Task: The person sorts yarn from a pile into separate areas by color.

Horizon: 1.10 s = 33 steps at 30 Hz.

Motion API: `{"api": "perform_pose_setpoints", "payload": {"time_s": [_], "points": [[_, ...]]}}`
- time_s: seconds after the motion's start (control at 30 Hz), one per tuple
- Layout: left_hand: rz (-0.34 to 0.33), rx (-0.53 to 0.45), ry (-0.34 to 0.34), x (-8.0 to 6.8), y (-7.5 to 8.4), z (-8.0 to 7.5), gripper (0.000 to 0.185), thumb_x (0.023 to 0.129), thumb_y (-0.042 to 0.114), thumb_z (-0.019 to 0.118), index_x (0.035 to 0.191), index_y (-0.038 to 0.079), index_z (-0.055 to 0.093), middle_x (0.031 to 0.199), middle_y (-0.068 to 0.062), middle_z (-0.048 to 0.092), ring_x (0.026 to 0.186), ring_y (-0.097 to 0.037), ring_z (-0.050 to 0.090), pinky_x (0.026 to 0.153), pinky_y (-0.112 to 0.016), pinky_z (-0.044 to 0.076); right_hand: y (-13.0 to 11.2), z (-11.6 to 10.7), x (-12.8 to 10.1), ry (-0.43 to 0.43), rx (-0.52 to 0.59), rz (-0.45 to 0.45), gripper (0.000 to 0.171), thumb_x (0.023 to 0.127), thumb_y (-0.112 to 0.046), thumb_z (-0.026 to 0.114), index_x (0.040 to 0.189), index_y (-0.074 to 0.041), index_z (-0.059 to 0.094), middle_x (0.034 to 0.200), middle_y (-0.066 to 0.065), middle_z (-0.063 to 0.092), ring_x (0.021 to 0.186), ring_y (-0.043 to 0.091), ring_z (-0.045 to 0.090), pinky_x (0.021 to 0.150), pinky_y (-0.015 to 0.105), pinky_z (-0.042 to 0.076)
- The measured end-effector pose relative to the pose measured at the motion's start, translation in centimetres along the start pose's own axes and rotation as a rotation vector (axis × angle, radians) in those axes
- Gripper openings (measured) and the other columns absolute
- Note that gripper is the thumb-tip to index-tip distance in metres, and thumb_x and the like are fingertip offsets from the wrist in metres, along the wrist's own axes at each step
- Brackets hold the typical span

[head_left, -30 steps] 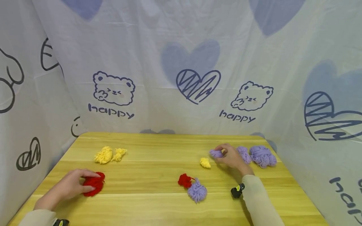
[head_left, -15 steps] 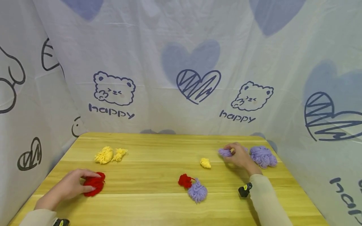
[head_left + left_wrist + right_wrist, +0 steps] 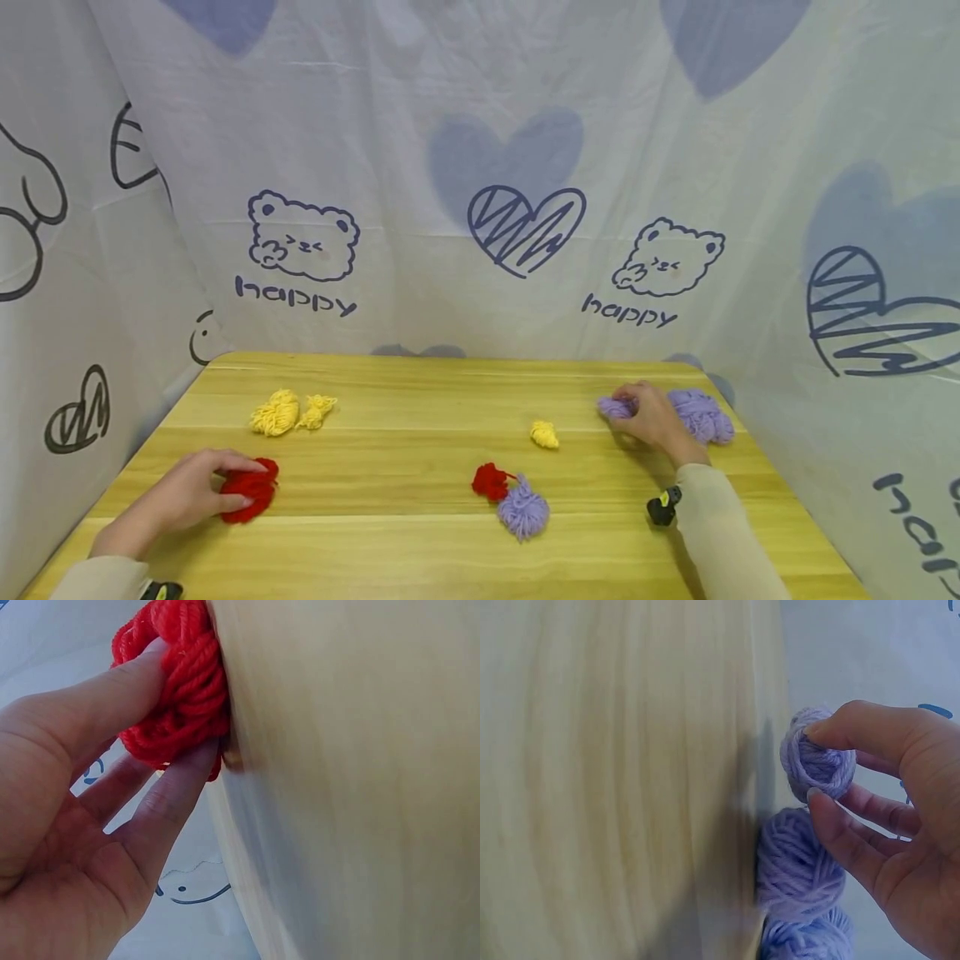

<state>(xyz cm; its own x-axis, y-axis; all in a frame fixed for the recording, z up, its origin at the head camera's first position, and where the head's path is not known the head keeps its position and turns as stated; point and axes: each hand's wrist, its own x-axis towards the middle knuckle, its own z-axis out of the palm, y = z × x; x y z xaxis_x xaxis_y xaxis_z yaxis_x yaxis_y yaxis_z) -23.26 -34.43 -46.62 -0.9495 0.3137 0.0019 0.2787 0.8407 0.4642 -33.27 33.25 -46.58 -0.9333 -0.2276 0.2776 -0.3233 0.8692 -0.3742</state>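
Note:
My left hand holds a red yarn ball on the left of the table; in the left wrist view, thumb and fingers grip the red strands from two sides. Toward the back right, my right hand pinches a small purple yarn ball between thumb and fingertips. The right wrist view shows this small ball right beside a second purple ball, with another purple ball behind that. From the head, the right hand hides the middle ball and partly covers the large purple bundle.
Two yellow yarn bundles lie at the back left. A small yellow ball sits right of centre on the wooden table. Nearer the front, a small red ball touches a purple ball. Printed curtains surround the table.
My right hand has moved to the right with the small purple yarn ball, toward the other purple yarn, now covering the middle ball. The left hand has stayed on the red yarn ball.

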Motion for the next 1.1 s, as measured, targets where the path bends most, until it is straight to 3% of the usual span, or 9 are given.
{"api": "perform_pose_setpoints", "payload": {"time_s": [0.63,1.1], "points": [[-0.007,-0.002,-0.002,0.0,-0.1,0.1,0.037,0.079,0.014,0.088,0.115,0.008,0.078,0.116,-0.014,0.075,0.101,-0.027,0.069,0.08,-0.032,0.056,0.0,0.0,-0.4,-0.077,-0.051,0.093,0.031,0.084,-0.011,0.081,0.11,0.002,0.073,0.105,0.018,0.071,0.098,0.031,0.065,0.092,0.053,0.055],[-0.01,-0.014,-0.005,-0.1,-0.1,0.0,0.038,0.079,0.014,0.088,0.115,0.009,0.078,0.115,-0.013,0.076,0.1,-0.025,0.068,0.079,-0.03,0.056,-0.5,-1.0,-1.0,-0.078,-0.023,0.108,0.04,0.084,-0.012,0.081,0.118,0.007,0.071,0.109,0.024,0.068,0.098,0.035,0.066,0.09,0.055,0.056]]}}
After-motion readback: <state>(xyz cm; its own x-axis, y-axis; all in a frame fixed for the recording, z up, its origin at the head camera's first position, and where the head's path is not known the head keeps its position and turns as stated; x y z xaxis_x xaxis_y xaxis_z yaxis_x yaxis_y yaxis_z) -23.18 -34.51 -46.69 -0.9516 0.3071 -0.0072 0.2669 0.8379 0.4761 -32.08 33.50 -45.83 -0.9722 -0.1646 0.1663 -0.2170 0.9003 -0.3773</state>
